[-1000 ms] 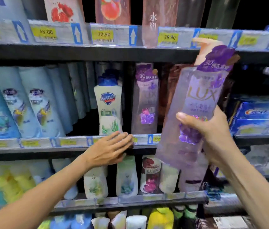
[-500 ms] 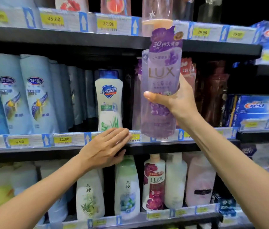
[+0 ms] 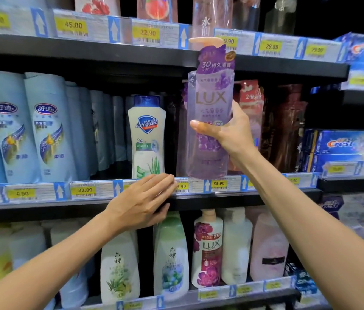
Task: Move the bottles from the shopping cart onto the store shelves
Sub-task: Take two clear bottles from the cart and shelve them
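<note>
My right hand [image 3: 228, 133] grips a tall, clear purple LUX pump bottle [image 3: 211, 97] round its middle. The bottle stands upright with its base level with the front edge of the middle shelf [image 3: 266, 199], to the right of a white Safeguard bottle [image 3: 147, 139]. Its pump top reaches up in front of the upper shelf's edge. My left hand [image 3: 142, 202] rests with straight fingers on the price rail of the middle shelf, just below the Safeguard bottle, and holds nothing. The shopping cart is out of view.
Pale blue shampoo bottles [image 3: 46, 126] fill the middle shelf's left side; dark red bottles [image 3: 286, 128] stand behind my right hand. Crest boxes [image 3: 344, 146] are stacked at the right. The lower shelf carries white, green and pink bottles [image 3: 208, 249]. Price tags line every shelf edge.
The purple bottle has swung from a tilt at the right to upright in front of the middle shelf's gap. My left hand stays on the price rail.
</note>
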### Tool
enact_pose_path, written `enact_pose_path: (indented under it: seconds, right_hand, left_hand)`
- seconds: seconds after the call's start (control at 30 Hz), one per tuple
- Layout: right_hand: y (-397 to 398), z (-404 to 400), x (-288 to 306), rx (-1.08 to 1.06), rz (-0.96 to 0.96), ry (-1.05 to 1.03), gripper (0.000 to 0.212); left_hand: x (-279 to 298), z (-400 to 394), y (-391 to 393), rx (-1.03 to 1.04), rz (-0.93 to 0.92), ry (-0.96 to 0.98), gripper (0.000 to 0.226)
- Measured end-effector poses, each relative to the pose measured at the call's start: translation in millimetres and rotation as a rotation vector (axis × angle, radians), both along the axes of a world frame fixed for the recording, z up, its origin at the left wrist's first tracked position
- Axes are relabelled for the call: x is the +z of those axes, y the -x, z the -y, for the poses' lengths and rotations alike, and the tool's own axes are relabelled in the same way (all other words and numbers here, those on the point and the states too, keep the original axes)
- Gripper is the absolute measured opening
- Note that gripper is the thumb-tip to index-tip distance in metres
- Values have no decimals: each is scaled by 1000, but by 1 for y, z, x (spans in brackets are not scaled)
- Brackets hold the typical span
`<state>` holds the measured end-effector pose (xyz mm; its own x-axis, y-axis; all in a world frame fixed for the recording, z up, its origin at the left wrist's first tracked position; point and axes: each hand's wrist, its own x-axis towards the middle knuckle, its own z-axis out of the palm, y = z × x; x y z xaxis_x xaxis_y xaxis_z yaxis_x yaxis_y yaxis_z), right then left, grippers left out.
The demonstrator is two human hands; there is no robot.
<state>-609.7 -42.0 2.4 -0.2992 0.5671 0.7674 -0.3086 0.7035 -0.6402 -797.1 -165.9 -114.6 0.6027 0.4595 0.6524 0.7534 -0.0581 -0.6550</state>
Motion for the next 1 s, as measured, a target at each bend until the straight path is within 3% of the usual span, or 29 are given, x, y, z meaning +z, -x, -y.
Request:
enact_pose_path:
  seconds: [0.6, 0.8, 1.0]
  right_hand:
    - [18, -13, -11, 17, -68, -76, 65]
    - [27, -14, -29, 15, 36, -113, 70]
    - [29, -22, -42, -28, 40, 74, 60]
  left_hand:
    - [-3, -7, 4, -43, -3, -14, 44]
    - [-4, -6, 4, -37, -4, -5, 42]
    - [-4, -5, 4, -21, -12, -1, 42]
